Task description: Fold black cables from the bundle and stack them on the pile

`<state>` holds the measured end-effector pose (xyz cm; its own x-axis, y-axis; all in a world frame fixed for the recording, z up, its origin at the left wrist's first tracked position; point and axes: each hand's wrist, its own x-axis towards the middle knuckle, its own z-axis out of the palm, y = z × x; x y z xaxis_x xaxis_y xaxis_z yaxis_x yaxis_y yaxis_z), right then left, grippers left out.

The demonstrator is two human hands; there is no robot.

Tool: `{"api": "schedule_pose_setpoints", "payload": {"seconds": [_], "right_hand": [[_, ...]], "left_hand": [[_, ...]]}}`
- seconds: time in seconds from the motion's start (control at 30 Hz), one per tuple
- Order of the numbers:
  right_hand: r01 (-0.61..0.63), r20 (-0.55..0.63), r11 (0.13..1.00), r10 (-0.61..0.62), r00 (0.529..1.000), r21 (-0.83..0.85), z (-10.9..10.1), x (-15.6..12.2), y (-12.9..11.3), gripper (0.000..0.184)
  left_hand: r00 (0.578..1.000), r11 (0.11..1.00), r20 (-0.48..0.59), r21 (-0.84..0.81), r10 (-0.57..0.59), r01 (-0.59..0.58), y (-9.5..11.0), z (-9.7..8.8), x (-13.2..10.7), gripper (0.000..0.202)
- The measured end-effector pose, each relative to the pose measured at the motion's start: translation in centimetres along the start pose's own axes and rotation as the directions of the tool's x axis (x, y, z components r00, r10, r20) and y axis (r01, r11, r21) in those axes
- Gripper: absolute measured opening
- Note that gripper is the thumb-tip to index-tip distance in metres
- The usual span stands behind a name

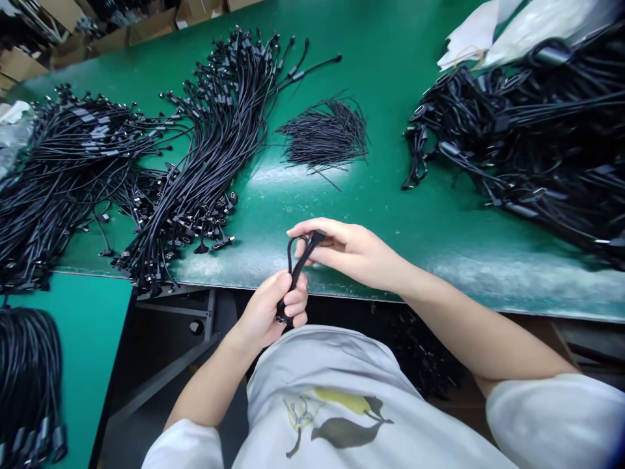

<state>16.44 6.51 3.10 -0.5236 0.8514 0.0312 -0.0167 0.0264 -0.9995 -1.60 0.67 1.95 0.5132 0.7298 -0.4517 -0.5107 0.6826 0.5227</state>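
Observation:
A black cable (295, 272), folded into a short bundle, is held between my hands just over the table's front edge. My left hand (274, 306) is closed around the bundle's lower part, with a connector end showing below the fingers. At the upper end my right hand (349, 253) pinches the cable near a black plug (317, 236), thumb and fingers around the loop. Beyond the hands lies a pile of thin black ties (327, 133). Whether a tie is around the bundle cannot be seen.
Loose black cables (229, 117) lie heaped at the left, beside another heap (83, 150). On the right is a large pile of folded cables (527, 130), with white plastic bags (532, 29) behind. A lower green table (92, 332) holds more cables (29, 371). Cardboard boxes (151, 27) stand at the back.

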Motion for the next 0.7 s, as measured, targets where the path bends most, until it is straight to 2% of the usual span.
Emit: {"api": "schedule_pose_setpoints", "payload": {"seconds": [0.1, 0.23, 0.3, 0.4, 0.47, 0.57, 0.7], "right_hand": [[-0.029, -0.033, 0.999, 0.028, 0.999, -0.037, 0.1, -0.2, -0.2, 0.031], [-0.092, 0.0, 0.994, 0.092, 0.996, 0.055, 0.3, 0.3, 0.2, 0.026], [-0.115, -0.013, 0.992, 0.116, 0.993, 0.043, 0.4, 0.5, 0.5, 0.022], [-0.105, -0.066, 0.981, 0.095, 0.993, -0.165, 0.3, 0.6, 0.6, 0.017], [-0.09, -0.063, 0.936, 0.072, 0.995, -0.339, -0.1, 0.4, 0.1, 0.015], [-0.097, 0.05, 0.899, 0.13, 0.99, -0.427, -1.0, -0.1, -0.9, 0.016], [-0.059, 0.26, 0.942, 0.151, 0.954, -0.329, -2.6, -1.0, -1.6, 0.021]], "left_hand": [[1.0, 0.999, -0.018, 0.034, -0.001, 0.002, -0.2, 0.2, 0.1, 0.029], [1.0, 0.996, -0.015, 0.091, 0.001, 0.001, -0.5, 0.2, 0.3, 0.032], [1.0, 0.993, -0.005, 0.115, -0.026, 0.026, -0.6, 0.1, 0.4, 0.033], [0.999, 0.992, -0.006, 0.124, -0.033, 0.033, -0.7, -0.2, 0.3, 0.034], [1.0, 0.991, -0.009, 0.133, -0.015, 0.016, -0.7, -0.4, 0.1, 0.034], [0.999, 0.984, 0.025, 0.177, -0.039, 0.034, -0.6, -1.0, -0.5, 0.035], [0.991, 0.977, 0.047, 0.18, -0.123, 0.113, -0.6, -1.8, -1.6, 0.034]]}}
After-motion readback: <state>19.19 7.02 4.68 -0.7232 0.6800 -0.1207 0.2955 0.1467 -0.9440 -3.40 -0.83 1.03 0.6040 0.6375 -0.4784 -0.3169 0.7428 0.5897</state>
